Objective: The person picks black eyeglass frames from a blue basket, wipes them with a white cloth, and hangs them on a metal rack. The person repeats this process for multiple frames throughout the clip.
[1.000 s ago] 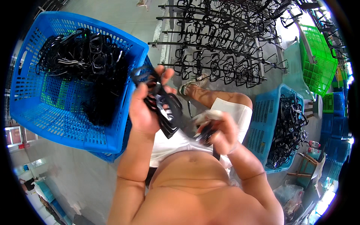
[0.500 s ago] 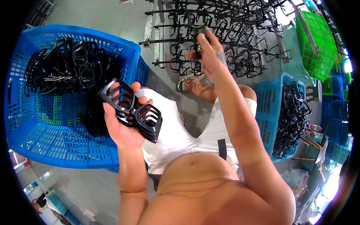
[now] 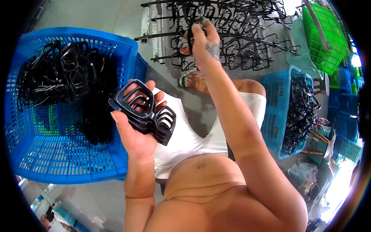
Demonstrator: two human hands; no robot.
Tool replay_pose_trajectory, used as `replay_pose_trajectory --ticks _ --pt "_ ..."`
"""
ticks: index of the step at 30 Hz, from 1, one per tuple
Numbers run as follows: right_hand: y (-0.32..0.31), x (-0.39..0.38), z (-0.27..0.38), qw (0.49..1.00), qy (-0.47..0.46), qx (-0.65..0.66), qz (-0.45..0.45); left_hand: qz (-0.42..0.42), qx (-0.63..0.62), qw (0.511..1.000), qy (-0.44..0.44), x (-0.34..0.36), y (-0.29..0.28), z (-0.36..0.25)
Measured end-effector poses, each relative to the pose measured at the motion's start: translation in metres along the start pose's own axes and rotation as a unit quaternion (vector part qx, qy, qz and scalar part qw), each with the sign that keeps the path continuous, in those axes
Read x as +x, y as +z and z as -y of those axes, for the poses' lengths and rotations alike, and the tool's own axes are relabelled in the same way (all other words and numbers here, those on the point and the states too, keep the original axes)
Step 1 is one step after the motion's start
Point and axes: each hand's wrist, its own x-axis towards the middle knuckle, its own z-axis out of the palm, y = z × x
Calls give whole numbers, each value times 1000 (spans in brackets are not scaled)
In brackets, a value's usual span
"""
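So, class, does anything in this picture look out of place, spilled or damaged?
Nothing looks clearly spilled or damaged. The untidiest spot is the light blue basket at the right: its black frames lie tangled, some poking past its edge, unlike the neatly nested stack in the left hand.

The left hand (image 3: 136, 141) sits between eight and nine o'clock, palm facing up, its fingers (image 3: 150, 84) curled inward in a hold and the thumb (image 3: 121, 121) pointing toward eleven. The bare left forearm (image 3: 140, 178) rises from seven o'clock, bent at the elbow. The right hand (image 3: 203, 43) reaches out between twelve and one o'clock, back turned up, fingers bent, with a dark tattoo (image 3: 213, 50) by the wrist. The right forearm (image 3: 234, 112) slants toward eleven, the arm almost straight.
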Motion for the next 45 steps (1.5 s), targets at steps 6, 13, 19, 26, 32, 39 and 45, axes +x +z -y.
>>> replay_pose_trajectory --ticks 6,13,19,26,32,39,45 --pt "0 3 -12 999 -34 5 10 9 47 999 -18 -4 9 2" --pt "7 1 -9 1000 -14 -16 -14 -22 82 996 -2 -7 20 7" --pt "-39 -106 43 887 -240 -309 244 -54 40 997 25 5 30 12" --pt "-95 -142 70 922 162 209 283 44 68 996 21 5 43 15" --pt "-136 -148 85 874 170 331 311 242 170 955 -2 22 40 9" --pt "-123 -29 52 999 3 -33 36 -6 234 972 9 66 50 70" --pt "-105 13 26 998 41 -5 48 -1 289 957 -13 92 39 96"
